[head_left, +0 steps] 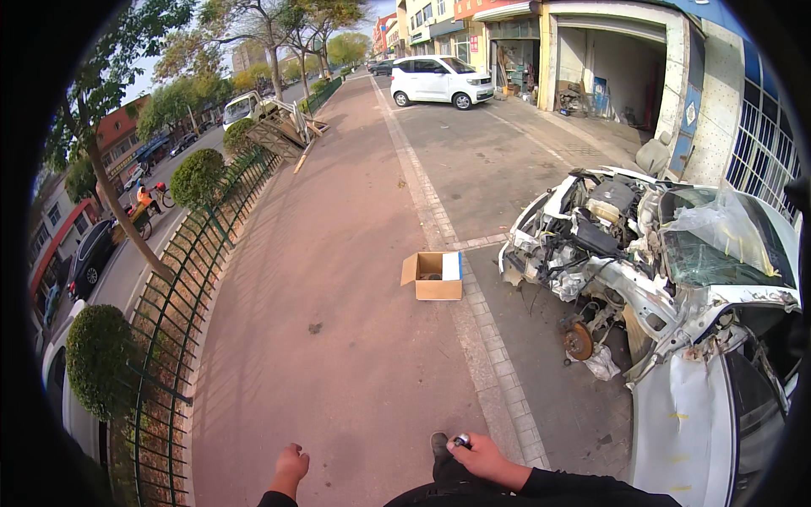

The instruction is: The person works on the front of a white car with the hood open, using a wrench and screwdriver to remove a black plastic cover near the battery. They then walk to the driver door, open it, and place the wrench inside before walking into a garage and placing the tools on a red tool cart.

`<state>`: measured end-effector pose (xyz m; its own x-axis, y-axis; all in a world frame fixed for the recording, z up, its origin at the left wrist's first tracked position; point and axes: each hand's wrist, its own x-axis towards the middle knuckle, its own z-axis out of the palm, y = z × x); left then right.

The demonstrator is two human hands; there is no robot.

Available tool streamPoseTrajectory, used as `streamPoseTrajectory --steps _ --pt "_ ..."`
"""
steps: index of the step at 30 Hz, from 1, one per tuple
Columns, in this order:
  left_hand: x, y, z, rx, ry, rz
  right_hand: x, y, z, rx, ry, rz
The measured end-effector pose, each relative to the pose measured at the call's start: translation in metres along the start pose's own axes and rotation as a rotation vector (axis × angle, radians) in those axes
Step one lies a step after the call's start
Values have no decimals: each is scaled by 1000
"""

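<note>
My left hand (290, 465) hangs at the bottom of the view, fingers loosely curled and apart, holding nothing I can see. My right hand (481, 460) grips a small black and silver object (460, 441), probably a tool, over my dark shoe (439, 452). Ahead on the pavement sits an open cardboard box (438, 290) with a dark item inside. To my right is a badly wrecked white car (680, 406), its engine bay (604, 232) exposed, a rusty brake disc (577, 342) showing, and a plastic sheet (735, 228) over the cracked windscreen.
A green railing (169, 355) with shrubs (101, 362) borders the red walkway (304, 253) on the left; beyond are a road and a cyclist (145, 199). A white car (429, 80) stands ahead near open shopfronts (612, 76). Wooden boards (287, 139) lean by the railing.
</note>
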<state>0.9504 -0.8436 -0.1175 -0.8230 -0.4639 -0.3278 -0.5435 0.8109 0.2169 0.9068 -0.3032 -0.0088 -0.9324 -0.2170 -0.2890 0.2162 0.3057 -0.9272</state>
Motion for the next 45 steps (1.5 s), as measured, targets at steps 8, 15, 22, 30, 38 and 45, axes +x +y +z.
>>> streamPoseTrajectory --steps 8,15,22,30,38,45 --pt "146 254 -86 -621 -173 339 327 -150 28 57 -304 -277" --pt "388 354 -195 -1055 -480 660 602 -242 79 379 -670 -120" --pt "689 472 -264 -526 -867 718 822 -295 44 218 -418 58" --pt "1033 515 -220 116 -645 486 1069 -277 -53 105 -68 305" --pt "1156 442 -267 73 -707 -368 1377 -412 -163 -119 -142 -93" --pt "1378 666 -238 87 -885 -271 1592 -429 -295 -71 124 -4"
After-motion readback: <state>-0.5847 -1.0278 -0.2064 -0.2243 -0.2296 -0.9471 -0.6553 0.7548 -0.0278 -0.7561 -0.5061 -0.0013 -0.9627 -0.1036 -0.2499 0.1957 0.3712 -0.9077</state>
